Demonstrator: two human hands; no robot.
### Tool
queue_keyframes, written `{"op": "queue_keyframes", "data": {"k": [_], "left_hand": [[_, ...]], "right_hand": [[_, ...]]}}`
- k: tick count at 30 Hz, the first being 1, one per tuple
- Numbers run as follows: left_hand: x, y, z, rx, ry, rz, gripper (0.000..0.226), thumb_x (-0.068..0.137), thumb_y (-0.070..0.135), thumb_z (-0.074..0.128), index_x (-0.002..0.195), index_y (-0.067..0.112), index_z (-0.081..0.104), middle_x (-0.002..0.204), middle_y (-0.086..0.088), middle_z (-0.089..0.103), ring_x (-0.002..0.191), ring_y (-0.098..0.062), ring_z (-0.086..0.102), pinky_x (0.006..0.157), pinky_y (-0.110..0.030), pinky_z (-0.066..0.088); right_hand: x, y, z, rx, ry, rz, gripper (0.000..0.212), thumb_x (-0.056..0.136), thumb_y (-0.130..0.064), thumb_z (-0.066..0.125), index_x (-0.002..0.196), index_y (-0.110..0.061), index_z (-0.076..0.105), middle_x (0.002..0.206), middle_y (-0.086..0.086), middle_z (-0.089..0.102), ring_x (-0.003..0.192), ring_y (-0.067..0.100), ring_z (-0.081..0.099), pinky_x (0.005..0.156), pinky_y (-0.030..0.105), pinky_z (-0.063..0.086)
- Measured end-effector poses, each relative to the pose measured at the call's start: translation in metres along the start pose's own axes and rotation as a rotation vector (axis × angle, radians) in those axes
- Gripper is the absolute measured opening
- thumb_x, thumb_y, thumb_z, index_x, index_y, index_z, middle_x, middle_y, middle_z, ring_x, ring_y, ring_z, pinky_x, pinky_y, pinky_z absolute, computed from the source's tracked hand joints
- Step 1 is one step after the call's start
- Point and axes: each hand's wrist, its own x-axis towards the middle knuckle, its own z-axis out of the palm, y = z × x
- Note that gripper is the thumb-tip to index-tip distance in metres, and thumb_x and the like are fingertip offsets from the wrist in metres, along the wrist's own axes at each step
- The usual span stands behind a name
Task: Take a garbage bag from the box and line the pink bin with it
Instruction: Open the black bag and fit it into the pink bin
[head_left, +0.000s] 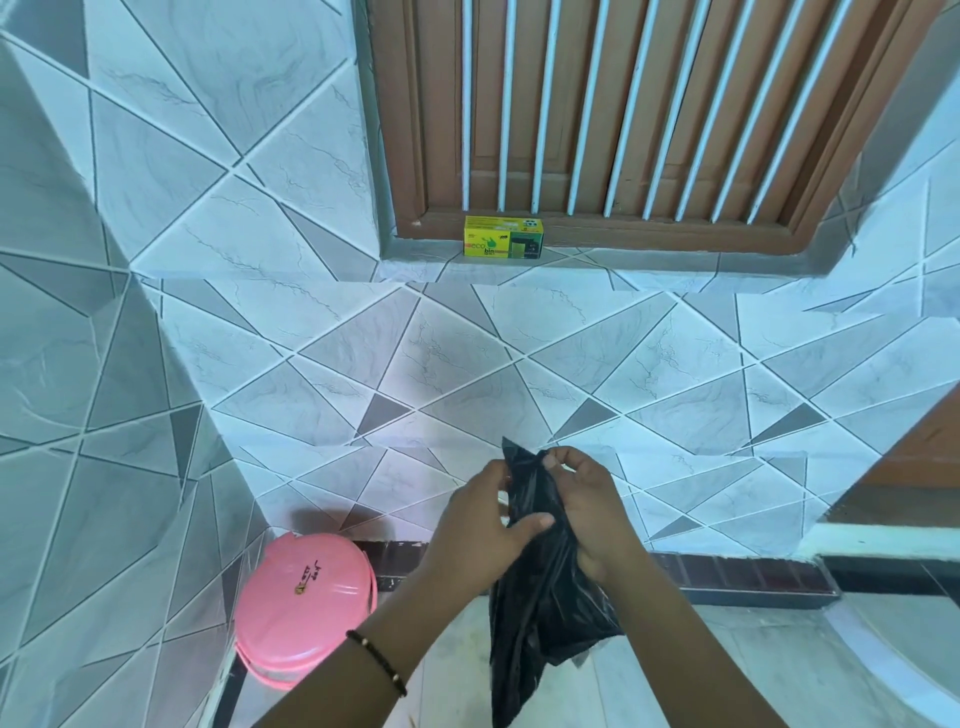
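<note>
Two hands met on a black garbage bag (545, 587) low in the view. The left hand (485, 525) was closed on the bag's left edge, its thumb pressed across the front of the plastic and its fingers behind. The right hand (587, 506) was clamped on the bag's upper right, with the thumb and forefinger pinching the plastic near the top. The hands sat just beside each other, with only the bunched plastic between them. A pointed corner of the bag stuck up above the left hand's fingers, and the rest hung crumpled and loose below both wrists, down toward the floor (675, 670).

A dark beaded bracelet (376, 660) ringed the left wrist. Left of and below that wrist stood the pink bin (304, 605), its lid shut, with small dark writing on top. It stood in the corner against the tiled wall (363, 364), near the left forearm but apart from it.

Far beyond the hands, well above them in the view, the yellow and green box (503, 237) lay on the tiled ledge (597, 262), right against the brown wooden frame (410, 156) with its white bars (576, 104).
</note>
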Motion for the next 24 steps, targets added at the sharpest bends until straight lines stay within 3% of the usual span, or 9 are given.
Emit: {"op": "queue_keyframes", "data": {"k": [2, 4, 6, 9, 11, 14, 17, 21, 24], "left_hand": [[0.006, -0.006, -0.001, 0.008, 0.082, -0.003, 0.026, 0.084, 0.013, 0.058, 0.109, 0.020, 0.057, 0.105, 0.001, 0.069, 0.080, -0.014, 0.064, 0.073, -0.014, 0.046], [0.013, -0.015, -0.006, -0.015, 0.169, -0.025, 0.029, 0.081, -0.004, 0.046, 0.096, 0.017, 0.061, 0.095, -0.002, 0.070, 0.084, -0.015, 0.063, 0.065, 0.003, 0.038], [0.020, -0.023, -0.015, -0.046, 0.249, -0.071, 0.033, 0.076, -0.011, 0.041, 0.085, 0.016, 0.058, 0.087, -0.001, 0.065, 0.082, -0.014, 0.059, 0.061, 0.006, 0.034], [0.031, -0.034, -0.037, -0.058, 0.375, -0.144, 0.032, 0.075, -0.012, 0.041, 0.085, 0.014, 0.055, 0.085, -0.002, 0.060, 0.081, -0.017, 0.054, 0.060, -0.002, 0.036], [0.038, -0.044, -0.055, -0.017, 0.451, -0.200, 0.028, 0.075, -0.012, 0.042, 0.083, 0.013, 0.053, 0.085, -0.004, 0.058, 0.082, -0.020, 0.051, 0.065, -0.019, 0.037], [0.046, -0.059, -0.083, 0.071, 0.508, -0.245, 0.030, 0.067, -0.013, 0.042, 0.060, 0.015, 0.044, 0.073, -0.009, 0.059, 0.070, -0.024, 0.049, 0.065, -0.032, 0.039], [0.048, -0.072, -0.104, 0.164, 0.487, -0.187, 0.036, 0.062, -0.015, 0.042, 0.049, 0.019, 0.042, 0.076, -0.013, 0.069, 0.065, -0.026, 0.053, 0.062, -0.030, 0.042], [0.044, -0.080, -0.115, 0.357, 0.451, -0.169, 0.036, 0.071, -0.008, 0.047, 0.066, 0.023, 0.064, 0.088, -0.002, 0.067, 0.080, -0.024, 0.060, 0.072, -0.028, 0.043], [0.041, -0.076, -0.109, 0.580, 0.435, -0.094, 0.025, 0.083, 0.003, 0.048, 0.097, 0.015, 0.065, 0.102, -0.006, 0.065, 0.092, -0.031, 0.063, 0.078, -0.036, 0.048]], "right_hand": [[-0.001, -0.003, 0.000, 0.018, 0.002, 0.011, 0.008, 0.092, -0.016, 0.057, 0.088, -0.009, 0.058, 0.070, 0.010, 0.069, 0.060, 0.022, 0.063, 0.055, 0.028, 0.052], [-0.002, -0.006, -0.005, 0.080, -0.052, 0.020, 0.006, 0.088, -0.014, 0.062, 0.088, -0.012, 0.057, 0.062, 0.005, 0.065, 0.050, 0.016, 0.058, 0.049, 0.022, 0.050], [-0.003, -0.009, -0.013, 0.146, -0.202, -0.002, 0.017, 0.083, -0.013, 0.068, 0.096, -0.011, 0.057, 0.063, 0.005, 0.063, 0.049, 0.015, 0.057, 0.050, 0.022, 0.049], [-0.002, -0.014, -0.027, 0.043, -0.387, -0.084, 0.033, 0.069, -0.010, 0.077, 0.095, -0.012, 0.058, 0.070, 0.006, 0.055, 0.058, 0.019, 0.053, 0.057, 0.025, 0.050], [0.000, -0.017, -0.036, -0.107, -0.412, -0.142, 0.023, 0.069, -0.003, 0.074, 0.085, -0.010, 0.058, 0.079, 0.006, 0.057, 0.067, 0.022, 0.053, 0.057, 0.026, 0.049], [0.001, -0.025, -0.047, -0.358, -0.398, -0.159, 0.013, 0.074, 0.002, 0.070, 0.074, -0.012, 0.068, 0.089, 0.013, 0.065, 0.069, 0.025, 0.058, 0.055, 0.024, 0.045], [0.000, -0.035, -0.056, -0.736, -0.425, -0.204, 0.011, 0.080, 0.001, 0.067, 0.082, -0.007, 0.073, 0.099, 0.010, 0.070, 0.055, -0.001, 0.057, 0.054, 0.011, 0.041], [0.005, -0.035, -0.063, -1.130, -0.481, -0.278, 0.021, 0.083, -0.014, 0.066, 0.081, -0.035, 0.069, 0.097, -0.010, 0.066, 0.080, -0.004, 0.059, 0.066, 0.008, 0.039], [0.010, -0.032, -0.058, -1.466, -0.436, -0.373, 0.017, 0.086, -0.016, 0.056, 0.089, -0.024, 0.070, 0.095, -0.003, 0.063, 0.089, 0.016, 0.059, 0.075, 0.028, 0.047]]}}
